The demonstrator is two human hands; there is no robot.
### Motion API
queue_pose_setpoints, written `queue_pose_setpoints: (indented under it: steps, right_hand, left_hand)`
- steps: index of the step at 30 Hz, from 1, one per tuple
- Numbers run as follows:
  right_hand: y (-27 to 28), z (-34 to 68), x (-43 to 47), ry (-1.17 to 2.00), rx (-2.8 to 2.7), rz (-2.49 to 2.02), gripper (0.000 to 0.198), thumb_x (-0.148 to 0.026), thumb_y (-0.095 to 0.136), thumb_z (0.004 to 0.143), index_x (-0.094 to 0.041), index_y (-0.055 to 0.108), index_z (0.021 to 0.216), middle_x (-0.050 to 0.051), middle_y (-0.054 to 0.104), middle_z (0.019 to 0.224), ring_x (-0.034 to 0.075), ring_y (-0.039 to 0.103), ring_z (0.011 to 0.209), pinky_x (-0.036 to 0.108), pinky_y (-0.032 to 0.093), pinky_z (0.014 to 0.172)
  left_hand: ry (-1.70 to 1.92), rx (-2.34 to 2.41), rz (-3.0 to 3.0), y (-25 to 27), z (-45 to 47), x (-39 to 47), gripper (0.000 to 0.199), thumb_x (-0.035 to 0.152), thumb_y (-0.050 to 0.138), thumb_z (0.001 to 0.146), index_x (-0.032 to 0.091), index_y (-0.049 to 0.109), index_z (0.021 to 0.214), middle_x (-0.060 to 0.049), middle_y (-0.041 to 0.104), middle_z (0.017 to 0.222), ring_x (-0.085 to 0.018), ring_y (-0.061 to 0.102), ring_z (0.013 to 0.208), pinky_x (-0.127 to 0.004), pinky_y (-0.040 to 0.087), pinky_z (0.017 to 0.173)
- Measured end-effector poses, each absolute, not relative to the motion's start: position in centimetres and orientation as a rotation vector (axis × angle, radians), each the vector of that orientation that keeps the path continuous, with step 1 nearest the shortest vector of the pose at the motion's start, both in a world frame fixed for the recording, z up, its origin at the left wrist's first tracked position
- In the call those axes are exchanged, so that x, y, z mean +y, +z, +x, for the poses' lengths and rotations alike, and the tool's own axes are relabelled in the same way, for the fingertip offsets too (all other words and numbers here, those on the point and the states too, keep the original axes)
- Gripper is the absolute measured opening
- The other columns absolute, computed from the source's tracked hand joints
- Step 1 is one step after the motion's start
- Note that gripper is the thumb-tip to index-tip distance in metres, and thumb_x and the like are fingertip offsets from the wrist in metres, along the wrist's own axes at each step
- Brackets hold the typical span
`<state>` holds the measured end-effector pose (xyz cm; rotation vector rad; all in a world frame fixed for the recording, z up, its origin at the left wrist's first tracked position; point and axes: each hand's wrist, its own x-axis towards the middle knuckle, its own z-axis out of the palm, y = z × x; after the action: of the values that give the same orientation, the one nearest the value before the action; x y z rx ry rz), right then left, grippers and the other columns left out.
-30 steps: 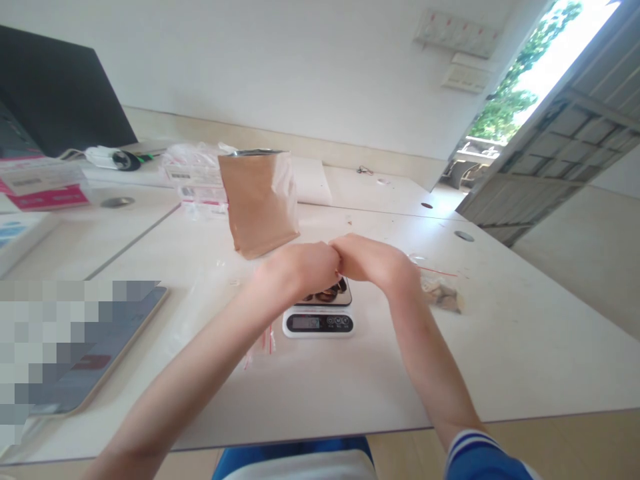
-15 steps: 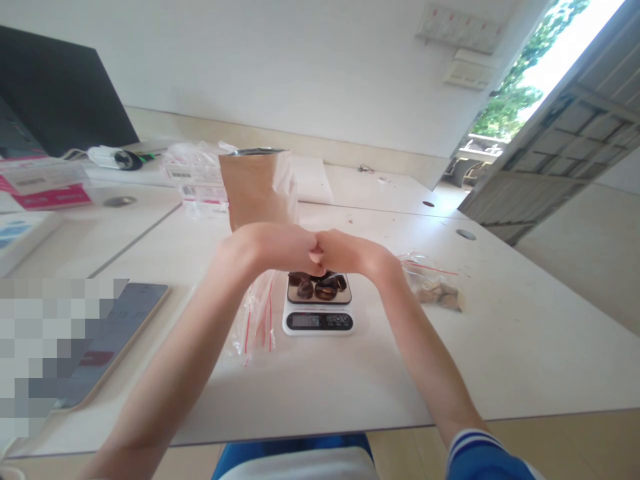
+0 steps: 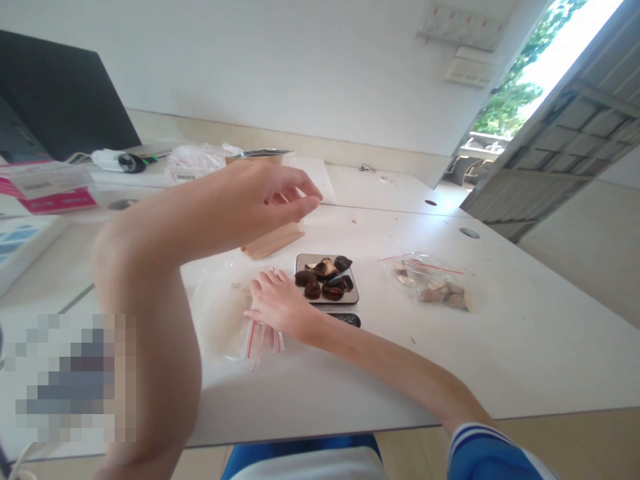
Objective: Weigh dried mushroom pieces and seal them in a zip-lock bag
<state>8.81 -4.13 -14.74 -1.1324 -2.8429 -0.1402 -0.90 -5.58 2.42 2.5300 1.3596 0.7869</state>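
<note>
My left hand (image 3: 280, 197) is raised above the table with its fingers apart and nothing visible in it. It hangs in front of the brown paper bag (image 3: 274, 241), hiding most of it. My right hand (image 3: 276, 304) lies flat, fingers spread, on a pile of clear zip bags with red strips (image 3: 235, 320). Just right of that hand stands a small white kitchen scale (image 3: 350, 319); several dark brown pieces (image 3: 326, 277) lie on its metal plate. A filled zip bag of pale pieces (image 3: 436, 288) lies further right.
The white table (image 3: 525, 360) ends close to me at its front edge. At the back left are a black monitor (image 3: 55, 93), pink boxes (image 3: 47, 190) and clear packets (image 3: 193, 160). A blurred flat object lies at the near left. An open door is at the right.
My hands, held together above the scale, have parted. The left rose toward the paper bag; the right dropped left onto the zip bags. The scale's plate is uncovered.
</note>
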Motion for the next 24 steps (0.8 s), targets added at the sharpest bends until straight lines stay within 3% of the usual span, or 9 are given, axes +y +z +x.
queue_pose_setpoints:
  steps: [6, 10, 14, 17, 20, 22, 24]
  right_hand:
    - [-15.1, 8.6, -4.1, -0.152, -2.842, -1.138, 0.021, -0.024, 0.052, 0.091, -0.009, 0.06, 0.103, 0.013, 0.063, 0.102, 0.026, 0.054, 0.105, 0.041, 0.037, 0.096]
    - [-15.1, 8.8, -3.6, -0.156, -2.845, -1.066, 0.014, -0.02, 0.052, 0.09, -0.013, 0.063, 0.091, 0.01, 0.066, 0.092, 0.025, 0.056, 0.098, 0.039, 0.038, 0.091]
    - [-13.8, 9.3, -3.4, -0.151, -2.787, -1.102, 0.022, -0.03, 0.051, 0.092, -0.012, 0.063, 0.093, 0.01, 0.067, 0.091, 0.023, 0.058, 0.094, 0.037, 0.038, 0.088]
    - [-13.1, 9.3, -3.9, -0.059, -2.813, -1.234, 0.044, -0.046, 0.044, 0.093, -0.008, 0.064, 0.098, 0.014, 0.068, 0.093, 0.024, 0.06, 0.093, 0.037, 0.038, 0.09]
    - [-13.4, 8.9, -4.7, -0.053, -2.85, -1.378, 0.06, -0.056, 0.047, 0.088, -0.001, 0.063, 0.105, 0.023, 0.064, 0.109, 0.029, 0.056, 0.108, 0.039, 0.036, 0.096]
    - [-13.6, 8.6, -5.1, -0.074, -2.853, -1.397, 0.058, -0.052, 0.053, 0.086, 0.001, 0.062, 0.109, 0.025, 0.062, 0.115, 0.031, 0.052, 0.116, 0.041, 0.031, 0.102]
    - [-13.3, 8.6, -5.3, -0.008, -2.87, -1.349, 0.04, -0.039, 0.054, 0.089, -0.004, 0.064, 0.103, 0.02, 0.066, 0.108, 0.029, 0.056, 0.11, 0.041, 0.03, 0.103]
  left_hand:
    - [0.701, 1.321, 2.671, 3.2, 0.7, -6.5, 0.034, 0.035, 0.036, 0.091, 0.022, 0.067, 0.095, 0.002, 0.07, 0.09, -0.011, 0.058, 0.077, -0.023, 0.036, 0.068]
    - [0.726, 1.296, 2.64, 3.2, 1.1, -6.6, 0.033, 0.036, 0.038, 0.093, 0.02, 0.067, 0.091, 0.002, 0.07, 0.087, -0.01, 0.058, 0.076, -0.022, 0.035, 0.066]
    - [0.734, 1.309, 2.626, 3.1, 1.2, -6.4, 0.032, 0.036, 0.039, 0.092, 0.021, 0.067, 0.091, 0.003, 0.07, 0.086, -0.009, 0.057, 0.074, -0.022, 0.035, 0.066]
    - [0.726, 1.326, 2.617, 3.1, 1.2, -6.3, 0.033, 0.036, 0.039, 0.091, 0.02, 0.067, 0.091, 0.002, 0.07, 0.087, -0.01, 0.057, 0.076, -0.023, 0.035, 0.067]
    - [0.692, 1.332, 2.603, 3.2, 1.3, -6.4, 0.034, 0.037, 0.038, 0.092, 0.019, 0.066, 0.093, 0.001, 0.071, 0.089, -0.011, 0.057, 0.078, -0.023, 0.035, 0.067]
    - [0.69, 1.318, 2.606, 3.2, 1.3, -6.4, 0.033, 0.037, 0.038, 0.092, 0.019, 0.066, 0.093, 0.001, 0.071, 0.09, -0.011, 0.058, 0.078, -0.023, 0.035, 0.067]
    - [0.692, 1.3, 2.614, 3.2, 1.3, -6.4, 0.033, 0.037, 0.039, 0.092, 0.02, 0.067, 0.093, 0.001, 0.071, 0.09, -0.011, 0.058, 0.078, -0.023, 0.035, 0.066]
